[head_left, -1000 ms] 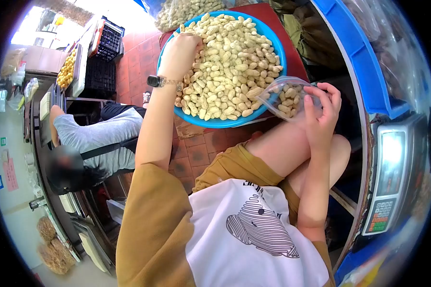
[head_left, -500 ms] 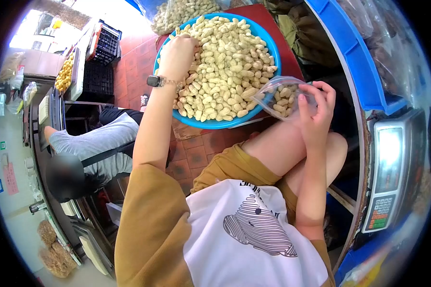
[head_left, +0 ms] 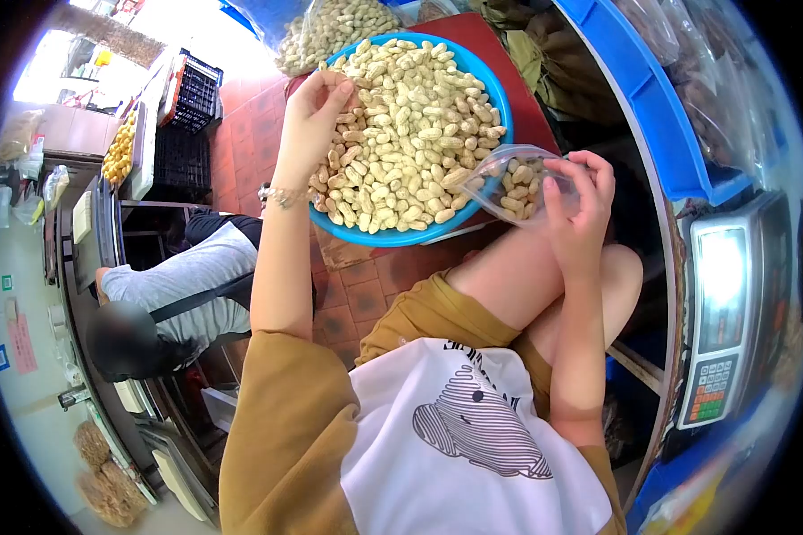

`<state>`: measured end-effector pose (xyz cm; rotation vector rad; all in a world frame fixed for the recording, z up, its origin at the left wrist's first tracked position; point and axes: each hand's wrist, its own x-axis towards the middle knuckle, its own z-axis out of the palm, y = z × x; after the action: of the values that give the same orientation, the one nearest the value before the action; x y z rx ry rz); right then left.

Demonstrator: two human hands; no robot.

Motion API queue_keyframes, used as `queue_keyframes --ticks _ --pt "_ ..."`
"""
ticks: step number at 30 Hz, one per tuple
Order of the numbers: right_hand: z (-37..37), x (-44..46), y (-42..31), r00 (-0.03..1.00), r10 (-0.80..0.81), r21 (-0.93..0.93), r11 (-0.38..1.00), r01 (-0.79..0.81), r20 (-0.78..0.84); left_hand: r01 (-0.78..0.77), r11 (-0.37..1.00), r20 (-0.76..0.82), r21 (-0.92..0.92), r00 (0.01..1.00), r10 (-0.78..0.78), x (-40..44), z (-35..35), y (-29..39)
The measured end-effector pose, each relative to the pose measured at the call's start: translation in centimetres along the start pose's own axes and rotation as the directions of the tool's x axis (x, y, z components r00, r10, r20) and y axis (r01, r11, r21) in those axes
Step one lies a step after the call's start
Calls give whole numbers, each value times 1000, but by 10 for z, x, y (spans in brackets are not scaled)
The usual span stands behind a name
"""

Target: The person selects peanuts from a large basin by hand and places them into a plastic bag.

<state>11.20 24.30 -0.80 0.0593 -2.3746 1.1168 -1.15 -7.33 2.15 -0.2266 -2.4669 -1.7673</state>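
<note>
A blue basin [head_left: 507, 102] heaped with unshelled peanuts [head_left: 410, 134] stands on a red surface. My left hand [head_left: 317, 111] is over the basin's left edge, thumb and fingers bent together at the peanuts; what lies between the fingertips is too small to make out. On the right, my right hand [head_left: 582, 201] grips a clear plastic bag [head_left: 519, 183] by its side, thumb and fingers pressed on the film. Some peanuts are inside the bag, whose mouth faces the basin and overlaps its lower right rim.
Behind the basin stands a large clear bag of peanuts [head_left: 339, 31]. At the right are a blue tray [head_left: 638, 80] and a digital scale [head_left: 721, 303]. Another person [head_left: 183, 281] bends over a bench at the left, near black crates [head_left: 192, 98] and yellow items [head_left: 120, 147].
My left hand has turned, so the watch face no longer shows, and its thumb is now visible. My right hand and the small bag keep their pose. The whole view has shifted slightly.
</note>
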Motion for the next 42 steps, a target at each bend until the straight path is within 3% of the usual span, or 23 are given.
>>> queue_keyframes --ticks 5,10,13,16,19,22,28,32,35,38,42 --pt "-1 1 -9 991 -120 -94 989 114 -57 137 852 152 -504 986 -68 -31 18 24" --pt "-5 -1 -24 968 -252 -154 956 250 8 321 617 302 -718 943 -139 -72 72 38" --pt "-3 -2 -31 942 -330 -194 922 334 53 378 597 384 -708 915 -125 -93 100 38" --pt "2 -3 -32 918 -391 -188 899 395 60 392 515 370 -763 917 -150 -106 119 41" --pt "5 -6 -27 909 -414 -157 896 416 49 382 634 335 -672 921 -200 -108 123 37" --pt "6 -6 -23 916 -401 -109 910 400 18 412 788 369 -458 894 -253 -108 117 48" --pt "9 -5 -19 928 -372 60 927 370 22 342 870 393 -355 899 -193 -105 113 45" --pt "10 -4 -18 917 -397 58 917 395 41 277 927 346 -252 921 -182 -105 114 44" --pt "8 -3 -17 908 -415 16 910 415 67 174 977 290 -122 948 -133 -104 114 50" --pt "5 -2 -20 902 -423 -23 904 426 82 -48 993 285 104 958 16 -102 108 57" --pt "4 -3 -20 901 -425 -20 904 428 92 -140 978 200 154 974 108 -105 112 66"
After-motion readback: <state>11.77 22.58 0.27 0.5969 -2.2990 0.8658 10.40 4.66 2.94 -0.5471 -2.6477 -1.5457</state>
